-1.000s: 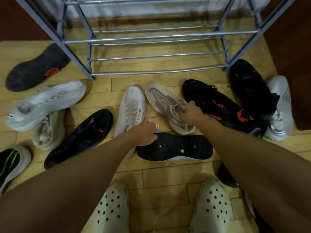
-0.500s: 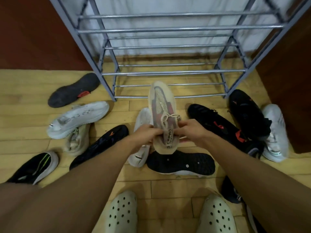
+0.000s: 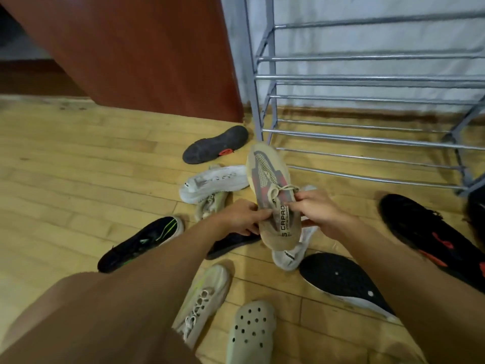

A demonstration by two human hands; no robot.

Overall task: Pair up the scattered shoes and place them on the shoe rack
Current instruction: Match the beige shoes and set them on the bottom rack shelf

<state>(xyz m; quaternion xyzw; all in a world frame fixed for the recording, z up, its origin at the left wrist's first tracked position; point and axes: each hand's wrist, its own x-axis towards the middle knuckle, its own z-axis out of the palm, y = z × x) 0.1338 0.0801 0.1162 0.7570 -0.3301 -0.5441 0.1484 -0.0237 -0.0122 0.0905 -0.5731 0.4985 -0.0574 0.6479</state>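
I hold a beige knit sneaker point(image 3: 273, 195) with grey and red panels in the air, toe pointing away toward the metal shoe rack point(image 3: 367, 80). My left hand point(image 3: 241, 218) grips its left side near the heel. My right hand point(image 3: 319, 211) grips its right side by the laces. Under it lie a white sneaker point(image 3: 291, 254) and a dark shoe point(image 3: 231, 244), each partly hidden. Left of the held shoe sit a white sneaker point(image 3: 212, 181) and a beige sneaker point(image 3: 211, 204) tucked below it.
On the wood floor: a black sole-up shoe point(image 3: 215, 145), a black and green shoe point(image 3: 141, 243), a pale laced sneaker point(image 3: 202, 300), an overturned black-soled shoe point(image 3: 341, 279), a black and red shoe point(image 3: 430, 237). A clog point(image 3: 250, 332) sits on my foot. A red-brown panel point(image 3: 136, 48) stands left of the rack.
The beige sneaker was lifted off the floor by my right hand, then my left hand joined it. The view has swung left, so the rack now sits at the upper right.
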